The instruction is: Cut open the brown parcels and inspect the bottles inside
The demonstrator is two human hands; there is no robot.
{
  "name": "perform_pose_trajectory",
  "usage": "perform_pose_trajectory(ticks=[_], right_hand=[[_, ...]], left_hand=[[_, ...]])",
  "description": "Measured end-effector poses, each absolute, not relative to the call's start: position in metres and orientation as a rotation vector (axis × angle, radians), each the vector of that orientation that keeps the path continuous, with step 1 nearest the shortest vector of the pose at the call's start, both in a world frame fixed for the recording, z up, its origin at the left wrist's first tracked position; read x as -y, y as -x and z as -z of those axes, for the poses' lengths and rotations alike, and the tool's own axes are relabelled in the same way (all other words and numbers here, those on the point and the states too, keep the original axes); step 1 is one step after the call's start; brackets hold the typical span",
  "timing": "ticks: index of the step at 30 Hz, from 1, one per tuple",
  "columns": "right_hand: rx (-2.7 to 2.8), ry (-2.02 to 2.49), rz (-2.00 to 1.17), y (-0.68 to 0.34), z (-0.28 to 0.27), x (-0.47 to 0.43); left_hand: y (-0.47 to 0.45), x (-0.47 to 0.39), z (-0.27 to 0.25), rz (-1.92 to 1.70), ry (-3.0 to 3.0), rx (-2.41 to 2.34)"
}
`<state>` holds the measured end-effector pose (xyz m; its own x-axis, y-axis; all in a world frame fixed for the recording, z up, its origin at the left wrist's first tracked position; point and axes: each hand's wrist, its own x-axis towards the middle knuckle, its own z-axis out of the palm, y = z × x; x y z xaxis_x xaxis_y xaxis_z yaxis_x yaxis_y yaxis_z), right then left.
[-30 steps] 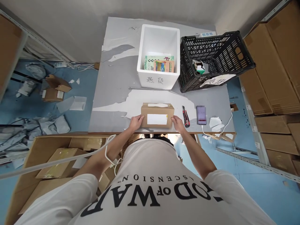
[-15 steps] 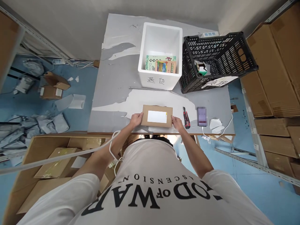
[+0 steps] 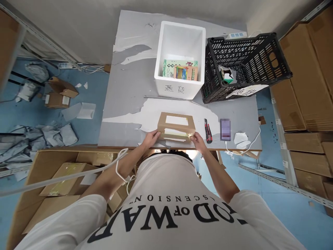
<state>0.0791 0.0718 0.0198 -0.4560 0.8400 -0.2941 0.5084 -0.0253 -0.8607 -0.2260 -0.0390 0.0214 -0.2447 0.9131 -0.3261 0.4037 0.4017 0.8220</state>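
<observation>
Between my hands, at the front edge of the table, is a small brown cardboard box with a white label on top. It is tilted so that its near side shows, with white paper and shiny tape on it. My left hand grips the box's near left corner. At the near right corner, by the shiny tape, the fingers of my right hand are closed on the box. Just right of the box lies a red and black utility knife. The box's underside is hidden.
Behind the box stand a white foam bin holding books and a black plastic crate. A phone on a cable and paper scraps lie to the right. A large open carton stands low at left, crossed by a white hose.
The box has tipped away from me, so its taped near side now shows below the label. Both hands have shifted slightly down along its corners.
</observation>
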Motion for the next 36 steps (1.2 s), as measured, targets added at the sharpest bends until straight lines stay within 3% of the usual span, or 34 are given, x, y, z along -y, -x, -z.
perform_pose_trajectory(ticks=[6,12,17,24,36], right_hand=[[2.011,1.643,-1.362,-0.068,-0.044,-0.095],[1.917,1.68,-1.478,-0.066,-0.037,-0.105],[1.687,1.545,-1.689,-0.078,-0.018,-0.098],[1.768,1.375,-1.667,-0.076,0.004,-0.076],[2.278,1.664,-1.266,-0.063,-0.027,-0.101]], left_hand=[[0.232,0.01,-0.045,-0.698,-1.107,-2.035],[0.234,0.002,-0.041,-0.682,-1.044,-2.068],[0.243,0.02,-0.024,-0.854,-1.024,-1.789],[0.227,0.038,0.013,-0.984,-1.016,-1.659],[0.228,0.003,-0.021,-0.761,-1.049,-2.152]])
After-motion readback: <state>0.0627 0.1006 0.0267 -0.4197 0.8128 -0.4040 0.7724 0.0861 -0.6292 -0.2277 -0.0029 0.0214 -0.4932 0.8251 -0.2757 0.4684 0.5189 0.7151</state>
